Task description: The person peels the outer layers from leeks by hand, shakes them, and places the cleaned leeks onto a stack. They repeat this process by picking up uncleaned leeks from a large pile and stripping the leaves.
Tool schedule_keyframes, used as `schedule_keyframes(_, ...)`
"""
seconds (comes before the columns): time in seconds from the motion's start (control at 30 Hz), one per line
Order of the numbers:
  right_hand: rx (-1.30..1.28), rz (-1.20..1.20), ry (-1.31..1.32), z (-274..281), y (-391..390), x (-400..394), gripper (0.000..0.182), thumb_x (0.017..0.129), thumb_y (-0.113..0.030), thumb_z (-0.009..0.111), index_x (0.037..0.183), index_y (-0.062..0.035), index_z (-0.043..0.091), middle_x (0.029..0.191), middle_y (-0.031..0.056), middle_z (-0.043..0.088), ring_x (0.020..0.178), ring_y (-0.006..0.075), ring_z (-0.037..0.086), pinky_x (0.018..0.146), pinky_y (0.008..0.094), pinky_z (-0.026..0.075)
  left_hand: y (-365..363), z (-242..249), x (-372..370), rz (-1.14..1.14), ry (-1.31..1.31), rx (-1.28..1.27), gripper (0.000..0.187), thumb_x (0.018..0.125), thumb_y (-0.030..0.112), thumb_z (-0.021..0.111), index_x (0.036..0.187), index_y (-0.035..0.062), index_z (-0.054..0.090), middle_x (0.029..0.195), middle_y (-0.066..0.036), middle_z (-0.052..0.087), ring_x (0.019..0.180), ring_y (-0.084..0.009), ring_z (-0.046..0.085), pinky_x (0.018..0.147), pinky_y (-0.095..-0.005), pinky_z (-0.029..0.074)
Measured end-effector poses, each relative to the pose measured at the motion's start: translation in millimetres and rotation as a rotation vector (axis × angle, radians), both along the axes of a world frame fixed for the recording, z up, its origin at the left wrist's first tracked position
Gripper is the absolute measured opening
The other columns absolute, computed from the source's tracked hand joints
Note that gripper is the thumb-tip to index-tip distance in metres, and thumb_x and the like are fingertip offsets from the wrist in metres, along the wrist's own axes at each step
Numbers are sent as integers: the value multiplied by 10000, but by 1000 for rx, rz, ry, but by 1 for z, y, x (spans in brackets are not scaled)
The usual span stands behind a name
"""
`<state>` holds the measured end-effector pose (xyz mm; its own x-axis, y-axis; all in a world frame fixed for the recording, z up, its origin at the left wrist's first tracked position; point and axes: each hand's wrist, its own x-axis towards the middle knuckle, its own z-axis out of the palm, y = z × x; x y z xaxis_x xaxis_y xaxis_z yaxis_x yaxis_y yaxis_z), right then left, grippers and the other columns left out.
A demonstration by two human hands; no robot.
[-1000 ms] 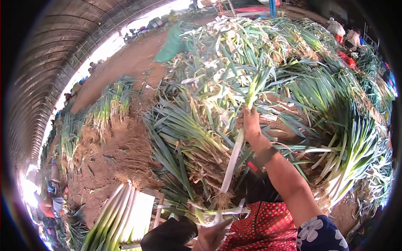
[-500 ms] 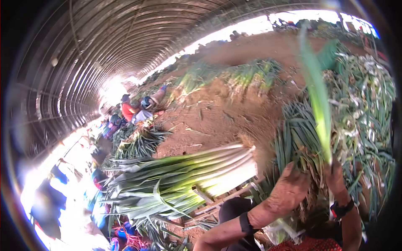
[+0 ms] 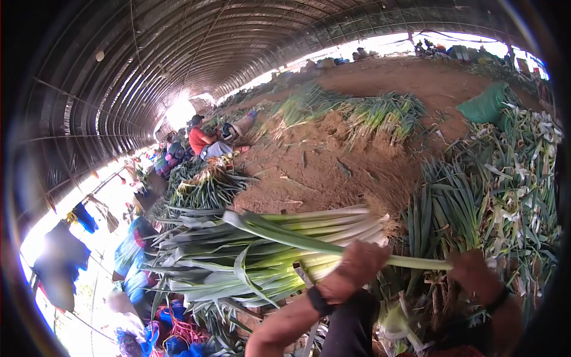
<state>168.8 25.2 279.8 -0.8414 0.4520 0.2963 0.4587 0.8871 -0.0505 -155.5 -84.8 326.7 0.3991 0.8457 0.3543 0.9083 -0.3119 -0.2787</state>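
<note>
The left hand [image 3: 361,265] has its fingers curled around the leek [image 3: 419,262]; the right hand [image 3: 471,272] has its fingers closed on the white end; half a second ago this leek stood upright; now it is almost level, its leaves above the leek pile [image 3: 267,268].

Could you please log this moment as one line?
left hand: grips leek | right hand: grips its pale stalk | leaf end: overlaps leek pile in view, contact unclear
</note>
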Motion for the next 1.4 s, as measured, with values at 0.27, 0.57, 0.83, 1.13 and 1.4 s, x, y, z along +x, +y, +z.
schedule_keyframes(0.27,199,-637,45,-33,124,204,333,954,-347,473,1147,-101,585,761,231,642,688,434,635,570,533,510,-73,140,-117,540,351,99,238,817,83,544,1025,148,638,833,-38,654,776,-200,665,627,-331,520)
schedule_keyframes(0.57,-64,-498,41,-10,69,145,298,821,-47,643,1116,-14,620,1126,169,629,1063,359,588,912,424,472,-59,198,-214,856,337,164,199,866,62,480,959,143,636,864,-117,678,791,-314,667,665,-426,502)
schedule_keyframes(0.83,-471,-33,86,1,85,-114,316,898,-172,612,1180,-28,606,1165,181,628,1070,327,603,968,408,462,5,111,-283,835,307,30,90,872,207,578,916,154,635,839,-105,686,815,-318,665,761,-457,470)
schedule_keyframes(1.13,-494,83,225,-120,134,-387,475,971,-337,511,1334,-34,469,1365,184,509,1300,342,452,1127,439,318,81,22,-326,859,124,-395,223,854,309,663,999,141,653,941,-121,686,1001,-319,637,835,-460,493)
schedule_keyframes(1.4,-345,-131,355,-152,127,-417,271,944,-308,520,1094,-95,595,1092,137,584,1073,307,543,965,474,396,84,-39,-348,715,-330,-679,348,895,305,599,1194,131,644,1125,-174,647,1068,-346,600,966,-427,456)
